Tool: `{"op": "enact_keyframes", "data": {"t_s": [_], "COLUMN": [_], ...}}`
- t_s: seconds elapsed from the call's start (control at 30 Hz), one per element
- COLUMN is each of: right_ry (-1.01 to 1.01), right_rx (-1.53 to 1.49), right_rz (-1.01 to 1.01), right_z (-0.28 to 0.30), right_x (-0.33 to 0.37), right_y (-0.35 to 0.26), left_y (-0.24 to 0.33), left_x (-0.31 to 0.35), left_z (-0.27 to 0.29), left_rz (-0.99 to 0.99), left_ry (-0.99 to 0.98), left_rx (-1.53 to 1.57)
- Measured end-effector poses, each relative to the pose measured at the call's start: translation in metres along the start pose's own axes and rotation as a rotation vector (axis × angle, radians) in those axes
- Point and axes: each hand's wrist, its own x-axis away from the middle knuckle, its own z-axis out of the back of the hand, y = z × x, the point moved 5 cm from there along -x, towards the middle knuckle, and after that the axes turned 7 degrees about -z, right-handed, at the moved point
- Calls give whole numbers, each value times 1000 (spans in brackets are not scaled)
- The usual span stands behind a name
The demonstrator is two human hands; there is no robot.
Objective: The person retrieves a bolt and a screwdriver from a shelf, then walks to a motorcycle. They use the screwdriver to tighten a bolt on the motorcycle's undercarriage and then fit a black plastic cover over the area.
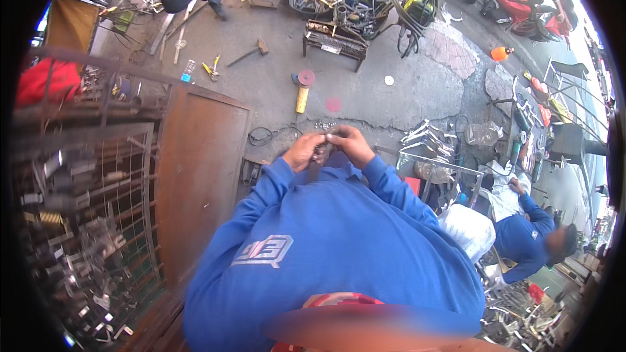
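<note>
My left hand (304, 150) and my right hand (351, 144) meet in front of my body, fingers bent and pinched together. Between them is a small dark piece, mostly covered by the fingers, whose kind I cannot make out. Just beyond the hands, several small bits (325, 126) lie scattered on the ground. Farther off rests a yellow angle grinder (302, 99) with a reddish disc, apart from both hands. To its right a flat pink-red disc (333, 104) lies on the concrete.
A hammer (251, 52) and yellow-handled pliers (210, 68) lie farther left. Bins of metal scrap (339, 0) stand at the back. A brown metal panel (199, 182) and a wire rack flank my left. On the right, a co-worker in blue (521, 238) sits near metal pieces (427, 140).
</note>
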Motion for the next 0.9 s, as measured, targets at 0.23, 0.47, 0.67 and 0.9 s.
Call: {"op": "enact_keyframes", "data": {"t_s": [0.23,0.47,0.67,0.9], "right_ry": [434,296,454,881], "right_rx": [302,234,127,64], "right_rz": [-147,-319,-466,-1013], "right_z": [118,86,-6,6], "right_x": [-207,-418,-716,-853], "right_y": [47,151,252,297], "left_y": [60,22,48,92], "left_x": [-67,-224,-326,-339], "left_z": [87,271,436,460], "left_rz": [-49,268,257,223], "left_ry": [304,519,671,761], "left_rx": [561,505,261,348]}}
